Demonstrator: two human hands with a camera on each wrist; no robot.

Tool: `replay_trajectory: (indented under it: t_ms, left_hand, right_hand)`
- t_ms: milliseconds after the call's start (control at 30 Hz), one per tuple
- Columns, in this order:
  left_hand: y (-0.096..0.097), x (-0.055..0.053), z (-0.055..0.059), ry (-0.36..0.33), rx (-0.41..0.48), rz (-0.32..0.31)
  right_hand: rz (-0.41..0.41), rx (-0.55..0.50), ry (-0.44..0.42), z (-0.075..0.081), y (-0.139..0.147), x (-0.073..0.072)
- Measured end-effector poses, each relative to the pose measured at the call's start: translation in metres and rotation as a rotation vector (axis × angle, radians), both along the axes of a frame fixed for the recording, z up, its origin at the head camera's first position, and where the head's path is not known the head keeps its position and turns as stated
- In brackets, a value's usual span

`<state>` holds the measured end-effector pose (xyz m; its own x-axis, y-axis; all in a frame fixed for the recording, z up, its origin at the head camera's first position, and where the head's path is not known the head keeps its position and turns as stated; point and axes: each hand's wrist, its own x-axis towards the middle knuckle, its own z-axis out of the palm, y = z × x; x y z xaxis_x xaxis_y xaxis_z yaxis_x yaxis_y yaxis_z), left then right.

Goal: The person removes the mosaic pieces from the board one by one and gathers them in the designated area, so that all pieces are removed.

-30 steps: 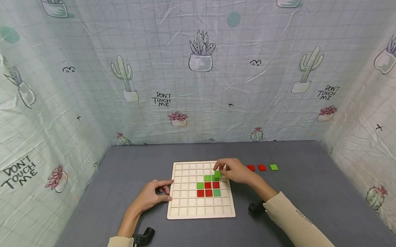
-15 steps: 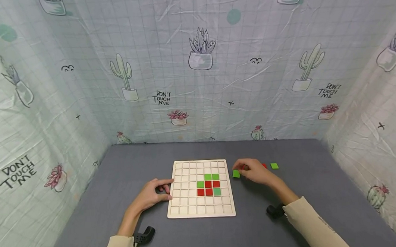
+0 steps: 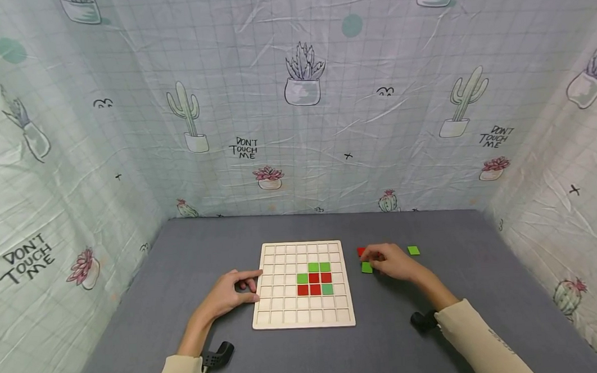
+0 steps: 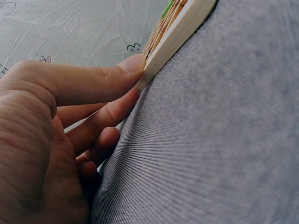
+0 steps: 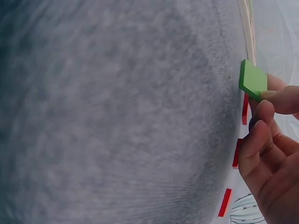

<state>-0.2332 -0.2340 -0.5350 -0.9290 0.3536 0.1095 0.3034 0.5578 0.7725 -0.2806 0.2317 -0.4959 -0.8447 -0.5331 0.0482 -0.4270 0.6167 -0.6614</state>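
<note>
Green tile (image 3: 366, 268) is pinched by right hand (image 3: 393, 260); spread left hand (image 3: 225, 294) touches eight-tile board (image 3: 303, 317).

A person's left hand (image 3: 228, 293) touches the left edge of a gridded board (image 3: 290, 290), the right hand (image 3: 392, 262) pinching near its right side.

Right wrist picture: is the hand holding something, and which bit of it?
Yes. The right hand pinches a green tile at the corner nearest the hand, under the thumb. Exactly where the fingers press behind it is hidden.
</note>
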Motion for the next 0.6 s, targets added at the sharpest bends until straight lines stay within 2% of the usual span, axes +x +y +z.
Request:
replay_trajectory:
  t_ms: [267,467,600]
  left_hand:
    - [0.0008,-0.0006,0.0000,0.008,0.006,-0.004]
    - [0.0007,-0.0001,0.0002,0.000,0.007,-0.006]
    - [-0.0003,-0.0002,-0.0009,0.026,0.010,-0.019]
  right_hand:
    - [-0.006,0.008,0.029,-0.0040,0.0029,-0.0017]
    - [-0.030,0.058,0.042,-0.0057,0.0017,-0.0009]
    - [-0.030,0.069,0.057,-0.0067,0.0005,-0.0006]
